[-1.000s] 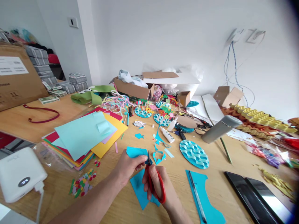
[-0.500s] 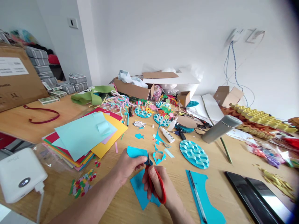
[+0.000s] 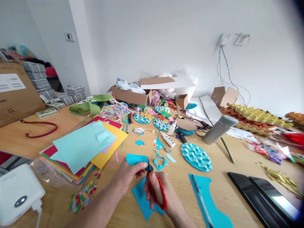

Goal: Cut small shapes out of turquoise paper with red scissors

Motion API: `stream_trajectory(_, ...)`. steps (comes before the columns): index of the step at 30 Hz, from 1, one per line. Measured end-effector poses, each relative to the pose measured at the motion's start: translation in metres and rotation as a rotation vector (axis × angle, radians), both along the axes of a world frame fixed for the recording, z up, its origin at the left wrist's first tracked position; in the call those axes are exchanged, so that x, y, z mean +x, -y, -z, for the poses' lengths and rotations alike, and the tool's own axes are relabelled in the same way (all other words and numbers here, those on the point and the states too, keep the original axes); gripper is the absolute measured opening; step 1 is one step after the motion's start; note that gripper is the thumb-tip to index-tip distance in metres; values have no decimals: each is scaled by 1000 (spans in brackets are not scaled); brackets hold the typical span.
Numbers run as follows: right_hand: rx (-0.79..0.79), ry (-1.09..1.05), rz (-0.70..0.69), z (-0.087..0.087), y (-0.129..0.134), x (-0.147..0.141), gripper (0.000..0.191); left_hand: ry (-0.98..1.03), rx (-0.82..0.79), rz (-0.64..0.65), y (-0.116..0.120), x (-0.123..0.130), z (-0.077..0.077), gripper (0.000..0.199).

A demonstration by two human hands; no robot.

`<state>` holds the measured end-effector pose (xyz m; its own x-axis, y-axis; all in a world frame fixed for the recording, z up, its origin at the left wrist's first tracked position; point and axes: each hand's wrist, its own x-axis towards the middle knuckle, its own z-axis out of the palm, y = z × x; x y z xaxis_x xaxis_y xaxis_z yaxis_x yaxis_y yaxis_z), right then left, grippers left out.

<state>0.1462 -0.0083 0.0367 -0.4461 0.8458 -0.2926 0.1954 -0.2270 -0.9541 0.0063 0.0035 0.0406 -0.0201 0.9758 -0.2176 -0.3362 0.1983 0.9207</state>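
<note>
A piece of blue paper is pinched between the thumb and fingers of my left hand. My right hand is wrapped round red-handled scissors, whose blades meet the right edge of that paper. Below both hands a larger blue sheet lies on the table, partly hidden by my right hand. Beyond them are a small blue fish cutout and a blue offcut with a hole.
Coloured paper sheets are stacked at the left, above paper dots. At the right are a wavy-patterned oval, a pen on blue paper, a grey bottle and two black phones. A glue bottle lies centrally.
The camera view has shifted slightly. Both hands stay close together, with the paper and scissors held much as before.
</note>
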Motion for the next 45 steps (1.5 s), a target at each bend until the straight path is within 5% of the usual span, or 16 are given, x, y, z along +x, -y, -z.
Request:
stream_trajectory(7, 42, -41, 20, 0, -1, -2, 73, 16, 22, 26, 2, 7, -3, 24)
stream_trajectory(14, 10, -5, 31, 3, -3, -5, 75, -71, 22, -87, 1, 7, -4, 23)
stream_trajectory(45, 53, -33, -2, 2, -1, 0, 74, -53, 60, -47, 1, 7, -1, 20)
